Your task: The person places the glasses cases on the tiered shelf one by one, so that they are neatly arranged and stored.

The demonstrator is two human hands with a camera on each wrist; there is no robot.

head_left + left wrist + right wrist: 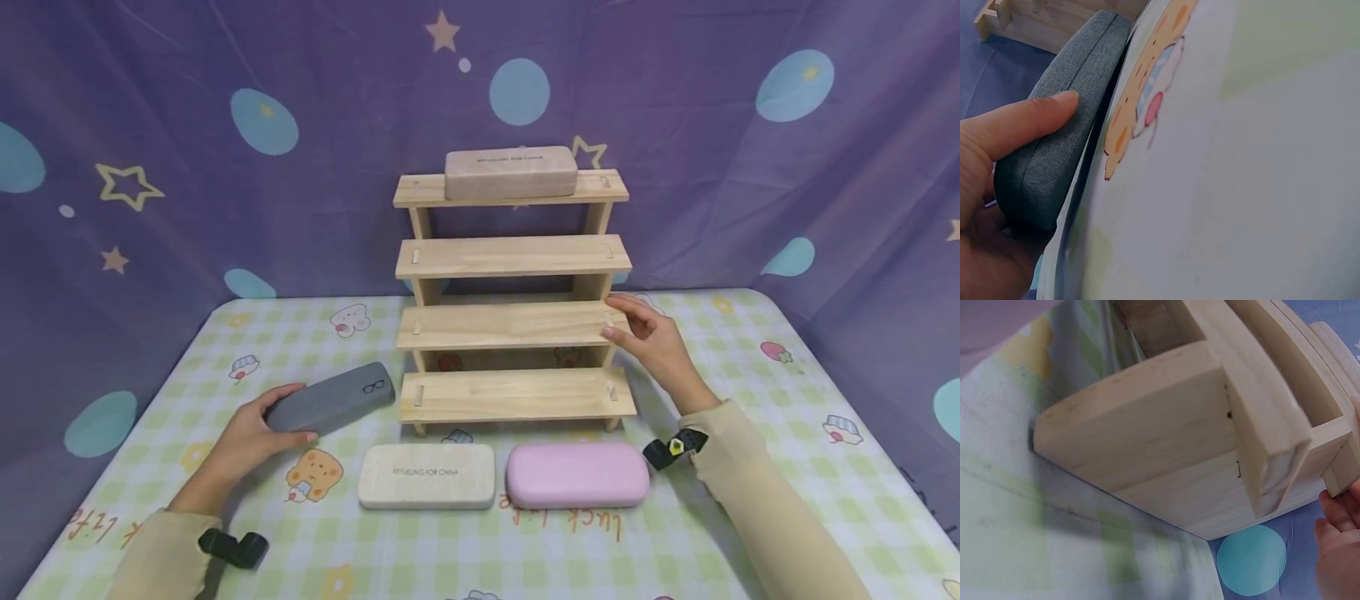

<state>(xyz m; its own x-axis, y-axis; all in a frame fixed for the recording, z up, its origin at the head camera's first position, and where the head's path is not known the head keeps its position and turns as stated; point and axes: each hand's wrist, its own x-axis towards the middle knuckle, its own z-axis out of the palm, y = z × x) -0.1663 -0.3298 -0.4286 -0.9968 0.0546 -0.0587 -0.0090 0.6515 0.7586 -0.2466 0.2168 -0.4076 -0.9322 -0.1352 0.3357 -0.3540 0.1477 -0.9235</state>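
Note:
My left hand (251, 425) grips a grey glasses case (330, 400) by its near end, thumb along the front side. The left wrist view shows the thumb pressed on the fabric of the case (1066, 131), low over the tablecloth; I cannot tell whether its underside touches. To the right stands a four-tier wooden display rack (517, 396). My right hand (660, 346) holds the right end of its second tier from the bottom, between thumb and fingers. In the right wrist view that hand (1341, 544) is partly cut off at the edge.
A beige glasses case (512, 173) lies on the top tier. In front of the rack, a cream glasses case (427, 477) and a pink glasses case (577, 475) lie side by side. A checked tablecloth (810, 500) covers the table; a purple curtain (360, 100) hangs behind.

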